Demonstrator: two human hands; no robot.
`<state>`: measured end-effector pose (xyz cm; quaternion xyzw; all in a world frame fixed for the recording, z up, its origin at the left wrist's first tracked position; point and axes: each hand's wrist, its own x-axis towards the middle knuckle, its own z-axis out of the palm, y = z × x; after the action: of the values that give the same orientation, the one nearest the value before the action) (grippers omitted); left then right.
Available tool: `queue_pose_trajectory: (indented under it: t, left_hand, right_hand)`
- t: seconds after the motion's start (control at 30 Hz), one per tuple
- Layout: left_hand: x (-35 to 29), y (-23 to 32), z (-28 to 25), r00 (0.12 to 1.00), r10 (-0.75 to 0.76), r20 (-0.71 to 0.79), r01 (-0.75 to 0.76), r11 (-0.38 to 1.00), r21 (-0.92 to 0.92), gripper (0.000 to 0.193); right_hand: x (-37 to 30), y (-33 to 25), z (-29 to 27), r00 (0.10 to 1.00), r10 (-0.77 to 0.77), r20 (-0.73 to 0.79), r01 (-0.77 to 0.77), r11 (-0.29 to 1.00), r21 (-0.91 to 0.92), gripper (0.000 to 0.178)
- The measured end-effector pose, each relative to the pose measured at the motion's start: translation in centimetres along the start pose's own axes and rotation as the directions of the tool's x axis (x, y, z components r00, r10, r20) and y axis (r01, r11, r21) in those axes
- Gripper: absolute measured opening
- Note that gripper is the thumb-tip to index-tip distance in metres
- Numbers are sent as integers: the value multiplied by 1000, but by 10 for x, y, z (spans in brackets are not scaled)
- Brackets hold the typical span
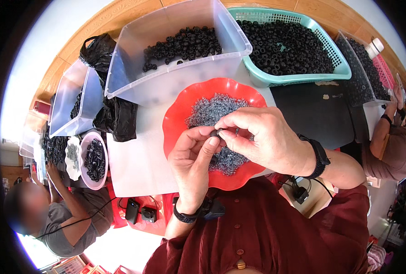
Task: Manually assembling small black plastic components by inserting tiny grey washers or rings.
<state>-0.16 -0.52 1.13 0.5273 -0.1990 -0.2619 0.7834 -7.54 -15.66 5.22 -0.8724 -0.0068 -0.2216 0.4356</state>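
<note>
Over a red scalloped tray [174,119], my two hands meet at a small black round part [216,134]. My left hand [189,160] pinches it between thumb and fingertips. From the other side, the thumb and fingers of my right hand [269,137] close on the same part, covering most of it. Heaped in the tray below are many small silvery-grey coiled pieces [212,109] that look like springs. A few dark parts lie among them, partly hidden by my hands.
Behind the tray stand a clear plastic bin [175,66] and a teal basket [299,81], both holding black ring-shaped parts. A black plastic bag [116,118] hangs left, near a pink bowl [105,157]. A dark flat panel [312,114] lies right. Other people sit at both sides.
</note>
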Motion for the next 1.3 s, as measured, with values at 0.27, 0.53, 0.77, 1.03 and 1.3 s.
queue_pose_trajectory:
  t: [0.27,0.53,0.77,1.03,1.3]
  left_hand:
    - [3,-9,-4,997,-75,-13,74,994,-85,16]
    - [2,-9,3,995,-32,-95,30,999,-18,16]
    - [1,-12,-1,992,-89,-92,80,991,-103,17]
    - [4,-14,2,976,-214,-47,192,937,-292,17]
    - [5,-13,7,943,-331,22,301,826,-476,16]
  right_hand:
    - [-6,0,12,993,-67,-101,53,989,-136,10]
    - [-3,6,15,993,16,-115,-22,998,-50,10]
    - [-12,1,19,991,-119,-59,100,961,-259,26]
    - [-10,3,19,981,-189,-49,147,878,-455,42]
    - [-9,10,12,930,-366,-24,289,770,-569,41]
